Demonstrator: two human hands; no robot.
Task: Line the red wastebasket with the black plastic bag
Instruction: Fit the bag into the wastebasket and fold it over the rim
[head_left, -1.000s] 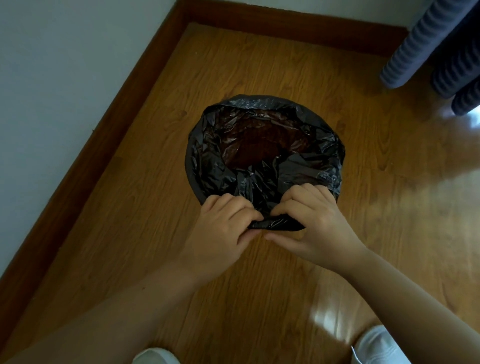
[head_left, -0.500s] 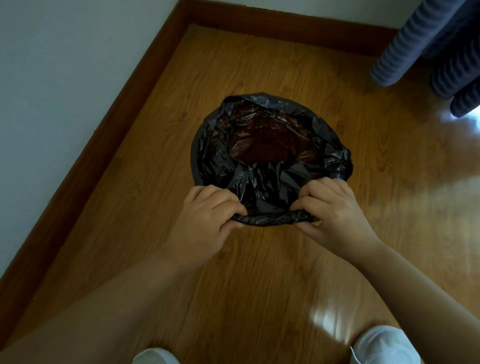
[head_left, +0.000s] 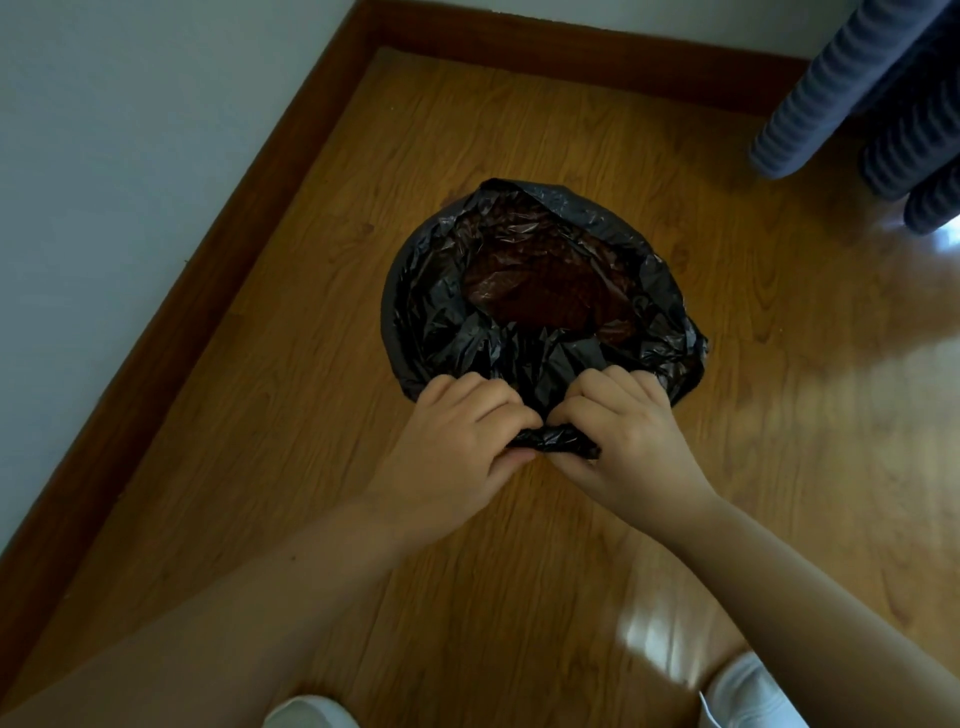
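Observation:
The black plastic bag (head_left: 441, 317) lies crumpled inside the round wastebasket and folds over its rim all around. Reddish-brown shows through the thin plastic at the wastebasket's bottom (head_left: 545, 291); its outer wall is hidden by the bag. My left hand (head_left: 457, 441) and my right hand (head_left: 628, 431) sit side by side at the near rim. Both pinch a bunched, rolled strip of the bag's edge (head_left: 558, 447) between thumb and fingers.
The wastebasket stands on a wooden floor (head_left: 779, 415) near a room corner, with a white wall and brown baseboard (head_left: 218, 249) to the left and behind. Dark ribbed curtain folds (head_left: 857, 88) hang at the top right. White shoe tips (head_left: 748, 691) show at the bottom edge.
My hands spread apart along the near rim half a second ago and have now come back together, gathering the bag's edge into a tighter bunch between them.

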